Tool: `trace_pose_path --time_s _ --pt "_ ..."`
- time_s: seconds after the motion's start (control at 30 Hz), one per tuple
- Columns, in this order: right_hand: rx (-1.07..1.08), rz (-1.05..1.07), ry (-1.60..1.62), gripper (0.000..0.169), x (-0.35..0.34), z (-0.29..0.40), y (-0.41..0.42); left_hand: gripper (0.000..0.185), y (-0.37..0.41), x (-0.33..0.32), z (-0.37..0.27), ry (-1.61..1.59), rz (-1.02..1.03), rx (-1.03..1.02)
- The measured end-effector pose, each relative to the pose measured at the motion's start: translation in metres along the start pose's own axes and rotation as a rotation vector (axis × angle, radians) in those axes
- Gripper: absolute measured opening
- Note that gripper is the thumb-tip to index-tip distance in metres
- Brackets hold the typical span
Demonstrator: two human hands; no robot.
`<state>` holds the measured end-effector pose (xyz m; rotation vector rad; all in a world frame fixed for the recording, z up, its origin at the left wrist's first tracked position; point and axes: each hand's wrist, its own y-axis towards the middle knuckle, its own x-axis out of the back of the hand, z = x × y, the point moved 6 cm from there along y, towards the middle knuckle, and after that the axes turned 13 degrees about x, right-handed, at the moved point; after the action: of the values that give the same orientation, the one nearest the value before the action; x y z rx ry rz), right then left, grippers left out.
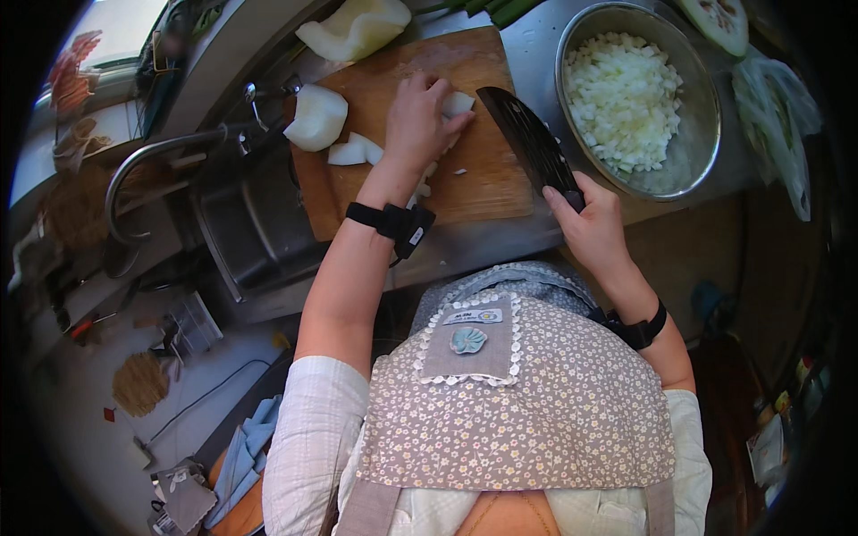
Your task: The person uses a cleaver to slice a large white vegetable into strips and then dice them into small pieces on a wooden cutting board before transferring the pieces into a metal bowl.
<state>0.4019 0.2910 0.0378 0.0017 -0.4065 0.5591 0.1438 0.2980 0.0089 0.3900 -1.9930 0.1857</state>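
With its fingers curled, my left hand [422,120] grips a pale piece of peeled gourd or melon [458,104] on the wooden cutting board [482,174]. Small cut bits lie partly hidden beside that wrist. My right hand [593,218] is closed on the handle of a black-bladed kitchen knife [529,134]; its blade is tilted over the board's right edge, apart from the piece. Larger pale chunks [319,117] and smaller pieces [348,153] rest at the board's left. A steel bowl [712,157] on the right holds a heap of white diced pieces [623,100].
A sink [248,221] with a curved faucet [127,164] lies left of the board. Behind the board are a large pale gourd piece [362,30] and green stalks [509,8]. A cut gourd half [720,23] and a plastic bag [781,127] sit beyond the bowl.
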Motion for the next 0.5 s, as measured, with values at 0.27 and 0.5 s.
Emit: trace_pose_path --time_s 0.27,0.5 --pt "0.3 -0.02 -0.528 0.009 -0.031 0.057 0.038 0.017 -0.015 0.025 0.008 -0.047 -0.087 -0.323" --pt "0.43 0.15 -0.897 0.008 -0.056 0.072 0.075 0.016 -0.015 0.008 0.024 -0.097 -0.007 -0.278"
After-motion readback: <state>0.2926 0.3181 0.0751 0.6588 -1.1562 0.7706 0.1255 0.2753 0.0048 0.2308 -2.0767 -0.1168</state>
